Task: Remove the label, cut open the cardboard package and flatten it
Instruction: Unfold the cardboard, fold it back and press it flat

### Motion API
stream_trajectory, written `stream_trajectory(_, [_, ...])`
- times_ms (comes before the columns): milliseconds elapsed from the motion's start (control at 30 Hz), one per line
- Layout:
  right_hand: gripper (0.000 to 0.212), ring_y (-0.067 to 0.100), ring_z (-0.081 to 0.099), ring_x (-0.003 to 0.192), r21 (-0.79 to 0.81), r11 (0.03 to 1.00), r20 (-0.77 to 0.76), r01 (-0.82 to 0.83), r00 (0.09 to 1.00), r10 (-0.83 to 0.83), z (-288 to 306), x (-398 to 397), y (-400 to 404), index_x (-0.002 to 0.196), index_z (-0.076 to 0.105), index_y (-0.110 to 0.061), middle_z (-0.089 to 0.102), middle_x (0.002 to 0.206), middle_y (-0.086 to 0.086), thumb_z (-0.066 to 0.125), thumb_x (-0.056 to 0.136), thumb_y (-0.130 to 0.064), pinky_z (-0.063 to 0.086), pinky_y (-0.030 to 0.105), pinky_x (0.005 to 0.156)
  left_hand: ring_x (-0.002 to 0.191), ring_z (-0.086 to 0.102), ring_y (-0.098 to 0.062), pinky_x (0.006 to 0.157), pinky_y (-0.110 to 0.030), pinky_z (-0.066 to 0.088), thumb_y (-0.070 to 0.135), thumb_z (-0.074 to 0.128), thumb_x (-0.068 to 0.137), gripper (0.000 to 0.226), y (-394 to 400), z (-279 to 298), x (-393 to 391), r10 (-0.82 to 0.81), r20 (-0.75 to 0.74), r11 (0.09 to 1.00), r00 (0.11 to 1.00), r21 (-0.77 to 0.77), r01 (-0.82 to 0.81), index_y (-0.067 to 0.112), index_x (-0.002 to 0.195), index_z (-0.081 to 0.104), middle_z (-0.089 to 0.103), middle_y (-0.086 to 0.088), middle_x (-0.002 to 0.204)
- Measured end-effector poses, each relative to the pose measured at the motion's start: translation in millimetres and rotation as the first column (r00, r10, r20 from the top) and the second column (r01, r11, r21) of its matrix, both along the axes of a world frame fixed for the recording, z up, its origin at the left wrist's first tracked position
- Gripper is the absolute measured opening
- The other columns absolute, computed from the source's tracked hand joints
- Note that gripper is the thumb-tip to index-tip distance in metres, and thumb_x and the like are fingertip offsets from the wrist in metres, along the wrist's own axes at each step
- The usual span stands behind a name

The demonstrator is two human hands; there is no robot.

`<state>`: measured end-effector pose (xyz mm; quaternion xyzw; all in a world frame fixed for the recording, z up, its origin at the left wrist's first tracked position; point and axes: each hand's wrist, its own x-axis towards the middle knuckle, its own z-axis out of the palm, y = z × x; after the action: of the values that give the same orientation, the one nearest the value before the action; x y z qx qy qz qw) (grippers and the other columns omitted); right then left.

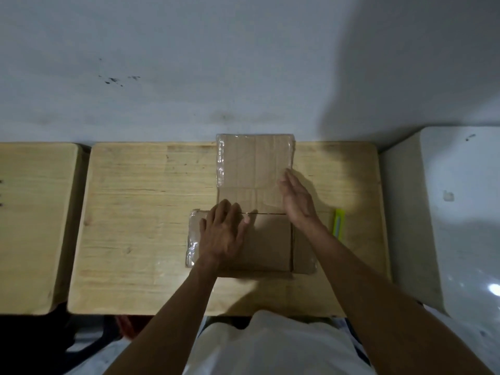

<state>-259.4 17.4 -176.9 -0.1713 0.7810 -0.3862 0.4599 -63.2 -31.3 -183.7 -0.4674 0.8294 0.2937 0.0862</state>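
A brown cardboard package (254,169) lies opened out on the wooden table (140,212), with clear tape along its left and right edges. One panel stretches toward the wall and another lies near me. My left hand (223,234) rests flat, palm down, on the near left panel with its fingers spread. My right hand (296,201) stands on its edge, fingers straight, against the right side of the far panel. Neither hand holds anything. I see no label on the cardboard.
A yellow-green utility knife (338,224) lies on the table just right of my right wrist. A second wooden table (35,226) stands to the left. A white surface (446,212) lies to the right. A grey wall runs behind.
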Motion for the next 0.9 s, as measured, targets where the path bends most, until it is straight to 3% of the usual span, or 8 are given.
stream_trajectory(67, [0.054,0.014,0.040,0.140,0.007,0.996,-0.114,-0.093,0.989,0.093,1.5,11.2,8.2,0.154,0.030,-0.027,0.040,0.155,-0.004,0.039,0.104,-0.043,0.029,0.022,0.106,0.147,0.021,-0.029,0.115,-0.053,0.027,0.070,0.016,0.094,0.066,5.0,-3.3,6.7,0.002,0.014,1.000,1.000,-0.003,-0.001,0.032,0.144,0.037,0.026,-0.005,0.158])
stream_trajectory(200, [0.051,0.027,0.045,0.137,0.074,0.968,-0.375,-0.240,0.893,0.250,-8.5,40.1,46.7,0.149,0.042,-0.021,0.045,0.152,0.004,0.045,0.100,-0.036,0.039,0.046,0.112,0.152,0.009,-0.032,0.118,-0.059,0.021,0.069,0.028,0.096,0.066,18.2,-8.7,24.1,-0.007,0.013,0.999,1.000,-0.049,0.008,0.035,0.153,0.025,0.013,-0.005,0.165])
stream_trajectory(300, [0.050,0.029,0.041,0.139,0.181,0.935,-0.637,-0.304,0.688,0.347,-16.2,62.3,86.4,0.143,0.050,-0.017,0.049,0.149,0.006,0.047,0.099,-0.039,0.039,0.052,0.110,0.154,-0.005,-0.030,0.122,-0.060,0.009,0.070,0.020,0.096,0.073,33.3,-12.6,34.6,-0.082,0.090,0.995,0.992,-0.044,0.087,0.032,0.158,0.012,-0.001,-0.006,0.168])
stream_trajectory(433, [0.064,0.024,0.009,0.153,0.373,0.866,-0.608,-0.334,0.617,0.500,-25.2,93.8,120.4,0.154,0.028,-0.026,0.019,0.164,0.002,0.037,0.098,-0.056,0.015,0.052,0.119,0.153,-0.010,-0.036,0.121,-0.063,0.005,0.074,0.010,0.092,0.082,52.2,-16.9,53.7,-0.100,0.142,0.994,0.985,-0.033,0.105,0.027,0.160,0.006,-0.006,-0.010,0.168])
stream_trajectory(533, [0.069,0.025,-0.007,0.153,0.443,0.822,-0.601,-0.357,0.562,0.568,-36.8,103.2,132.7,0.157,0.011,-0.029,0.002,0.167,0.002,0.032,0.099,-0.059,0.007,0.056,0.120,0.152,-0.009,-0.042,0.119,-0.065,0.007,0.076,0.018,0.093,0.086,58.4,-28.2,67.8,-0.142,0.172,0.981,0.975,-0.107,0.161,0.025,0.160,0.003,-0.007,-0.013,0.168])
stream_trajectory(733, [0.075,0.025,-0.008,0.154,0.490,0.796,-0.641,-0.355,0.472,0.605,-55.3,106.7,149.1,0.158,0.005,-0.028,-0.001,0.167,0.002,0.034,0.098,-0.061,0.006,0.054,0.120,0.154,-0.003,-0.039,0.121,-0.060,0.009,0.077,0.030,0.092,0.090,68.6,-48.3,85.7,-0.153,0.219,0.952,0.964,-0.229,0.203,0.026,0.161,0.004,-0.001,-0.012,0.168])
stream_trajectory(900, [0.074,0.024,-0.004,0.154,0.498,0.801,-0.671,-0.332,0.438,0.598,-66.0,109.6,155.9,0.158,0.007,-0.028,0.004,0.167,0.000,0.026,0.096,-0.065,0.007,0.051,0.120,0.154,0.005,-0.037,0.123,-0.055,0.011,0.079,0.030,0.091,0.095,73.6,-60.1,92.9,-0.089,0.173,0.949,0.981,-0.285,0.137,0.018,0.161,0.011,0.006,-0.019,0.166])
